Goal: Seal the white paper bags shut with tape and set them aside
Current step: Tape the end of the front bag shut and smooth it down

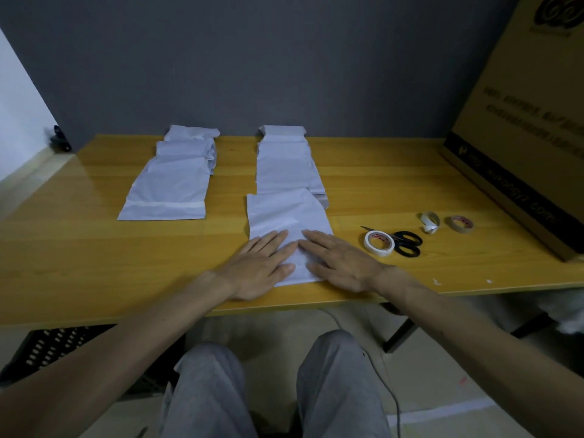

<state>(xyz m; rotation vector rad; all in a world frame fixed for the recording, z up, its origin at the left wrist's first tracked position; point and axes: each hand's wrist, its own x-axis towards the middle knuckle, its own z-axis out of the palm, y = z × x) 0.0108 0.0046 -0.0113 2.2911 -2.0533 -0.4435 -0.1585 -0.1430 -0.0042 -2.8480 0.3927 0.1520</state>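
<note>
Head view: a person is sitting at a yellow wooden table (94,241), both bare forearms reaching forward. The left hand (259,267) is lying flat, palm down, fingers stretched out and grasping nothing, pressing on the near left part of a white paper bag (284,216). The right hand (338,260) is doing the same, flat and spread, gripping nothing, pressing the bag's near right part. The two hands are sitting side by side, index fingertips angling toward each other, close but apart. The bag is lying flat near the table's front edge, centre, its far edge overlapping the near end of a right pile of white bags (286,162) stretching toward the wall. A left pile of white bags (177,178) is lying well apart to the left; its nearest bag is showing a strip of tape (167,205) across the near end.

Right of the hands, a white tape roll (379,243) is lying flat, touching or overlapping black-handled scissors (404,243). Farther right, a curled scrap of tape (429,222) is sitting near a smaller tan tape roll (459,223). A large cardboard box (521,121) is taking up the table's right end. Below the table edge, grey trousers (275,390) are showing, with a thin cable (392,396) running down past the right knee. A dark slotted crate (47,346) is sitting under the table on the left.
</note>
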